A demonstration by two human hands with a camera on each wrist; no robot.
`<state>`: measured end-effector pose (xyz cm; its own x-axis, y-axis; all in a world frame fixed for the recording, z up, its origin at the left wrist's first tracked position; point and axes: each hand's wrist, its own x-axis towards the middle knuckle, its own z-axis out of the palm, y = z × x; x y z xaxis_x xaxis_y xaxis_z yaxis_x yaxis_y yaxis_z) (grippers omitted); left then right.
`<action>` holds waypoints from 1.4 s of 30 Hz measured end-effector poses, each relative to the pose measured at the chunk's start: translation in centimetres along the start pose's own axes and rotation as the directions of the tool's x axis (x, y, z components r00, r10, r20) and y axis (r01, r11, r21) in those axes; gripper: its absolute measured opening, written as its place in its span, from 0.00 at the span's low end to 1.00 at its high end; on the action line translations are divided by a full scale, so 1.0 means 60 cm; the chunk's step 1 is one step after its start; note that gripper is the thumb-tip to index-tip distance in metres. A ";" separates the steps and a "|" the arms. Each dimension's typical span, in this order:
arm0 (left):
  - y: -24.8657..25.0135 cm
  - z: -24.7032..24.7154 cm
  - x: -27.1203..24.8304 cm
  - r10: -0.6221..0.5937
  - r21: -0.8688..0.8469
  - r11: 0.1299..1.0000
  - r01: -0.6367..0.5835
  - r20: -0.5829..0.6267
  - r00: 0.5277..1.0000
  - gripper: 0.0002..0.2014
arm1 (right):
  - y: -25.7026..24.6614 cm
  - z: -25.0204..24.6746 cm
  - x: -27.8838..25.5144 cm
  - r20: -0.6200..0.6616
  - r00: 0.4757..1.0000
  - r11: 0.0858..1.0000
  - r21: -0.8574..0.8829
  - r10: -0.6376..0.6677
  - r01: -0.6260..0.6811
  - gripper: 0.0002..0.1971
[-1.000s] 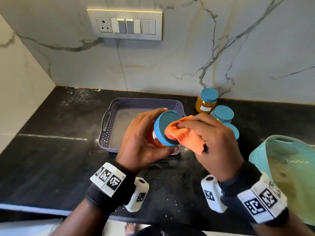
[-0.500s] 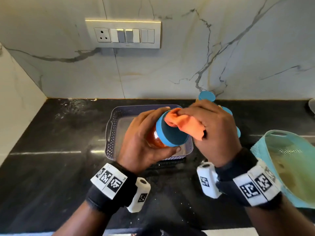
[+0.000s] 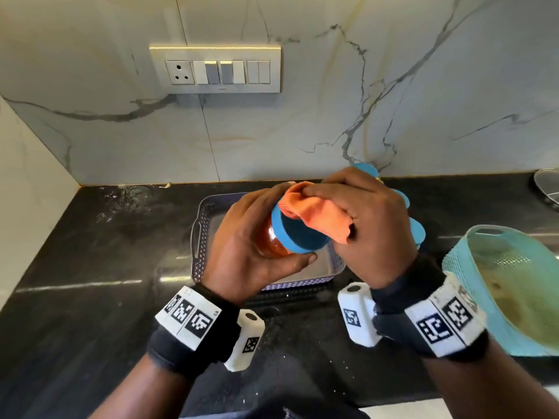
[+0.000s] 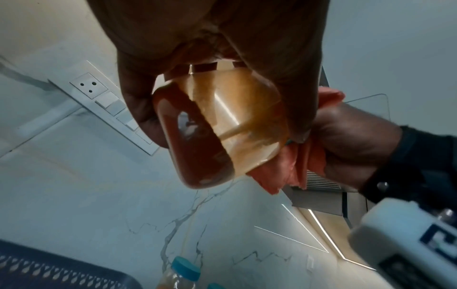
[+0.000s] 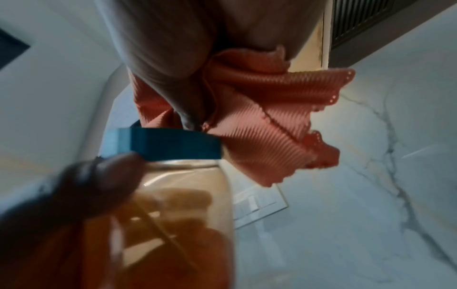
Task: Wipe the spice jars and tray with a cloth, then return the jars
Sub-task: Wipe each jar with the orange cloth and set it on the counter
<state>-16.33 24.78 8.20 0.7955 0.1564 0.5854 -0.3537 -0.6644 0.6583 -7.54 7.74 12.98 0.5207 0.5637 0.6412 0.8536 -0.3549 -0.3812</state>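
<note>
My left hand point(image 3: 257, 237) grips a spice jar point(image 3: 273, 241) of red-orange powder, tilted so its blue lid point(image 3: 298, 234) faces me, above the purple tray point(image 3: 201, 237). My right hand point(image 3: 366, 225) holds a bunched orange cloth point(image 3: 320, 213) against the lid's top edge. In the left wrist view the jar point(image 4: 220, 125) sits in my fingers with the cloth point(image 4: 291, 168) behind it. The right wrist view has the lid point(image 5: 170, 144) under the cloth point(image 5: 259, 121). Other blue-lidded jars point(image 3: 419, 231) stand behind my right hand, mostly hidden.
A teal basket point(image 3: 514, 285) lies at the right edge of the black counter point(image 3: 90, 267). A switch panel point(image 3: 216, 69) is on the marble wall behind. A metal rack point(image 3: 547, 189) shows at the far right.
The cloth has slid from the lid's face up to its top edge. Both hands have risen slightly with the jar, and the head view has tilted up.
</note>
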 end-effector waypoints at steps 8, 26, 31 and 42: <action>-0.016 -0.019 -0.003 0.009 -0.047 0.999 -0.010 -0.021 1.000 0.43 | -0.005 -0.019 -0.059 0.165 0.980 0.989 0.112 -0.115 0.097 0.18; 0.019 0.016 0.003 -0.041 0.047 0.998 0.037 0.083 0.996 0.46 | 0.046 -0.027 -0.021 0.062 0.996 0.996 0.068 -0.057 0.052 0.20; 0.012 0.017 0.014 -0.067 -0.019 0.998 0.067 0.044 0.997 0.44 | 0.017 -0.033 -0.027 0.178 0.967 0.974 0.166 -0.182 0.152 0.21; 0.024 0.033 0.014 -0.544 -0.737 0.487 0.468 0.164 0.823 0.40 | 0.046 -0.045 -0.037 -0.101 0.978 0.912 0.388 0.182 -0.130 0.14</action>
<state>-15.18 22.53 8.70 0.9278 0.3702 0.0462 -0.1623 0.2889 0.9435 -6.38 3.53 12.31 0.6635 0.4110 0.6252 0.7163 -0.1074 -0.6895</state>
